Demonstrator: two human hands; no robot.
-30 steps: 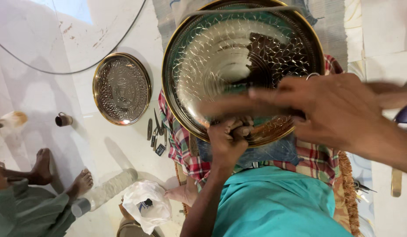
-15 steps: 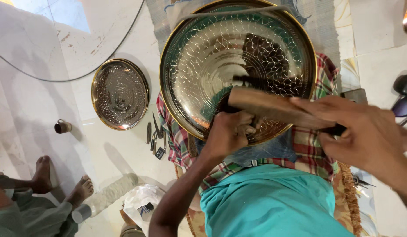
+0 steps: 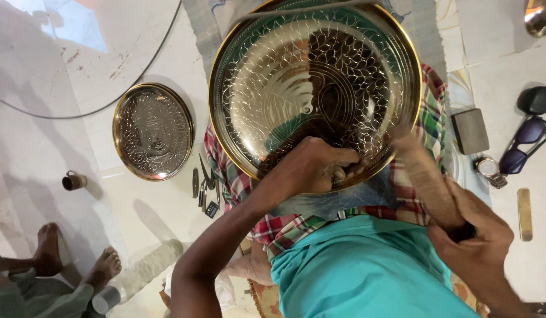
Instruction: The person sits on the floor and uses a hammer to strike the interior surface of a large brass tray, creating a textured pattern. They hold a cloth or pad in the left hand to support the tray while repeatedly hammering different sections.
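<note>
The right hand (image 3: 479,241), fingers wrapped around the wooden mallet (image 3: 429,179), has swung it down from across the large engraved brass plate (image 3: 273,76) to that plate's near rim, beside the left hand (image 3: 311,168), whose fingers are closed on a small tool I cannot make out.

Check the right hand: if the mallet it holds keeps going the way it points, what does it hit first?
Probably the big engraved plate. The right hand aims the wooden mallet up-left, its blurred head near the plate's lower right rim, beside the left hand. Depth is unclear, so contact can't be confirmed.
</note>
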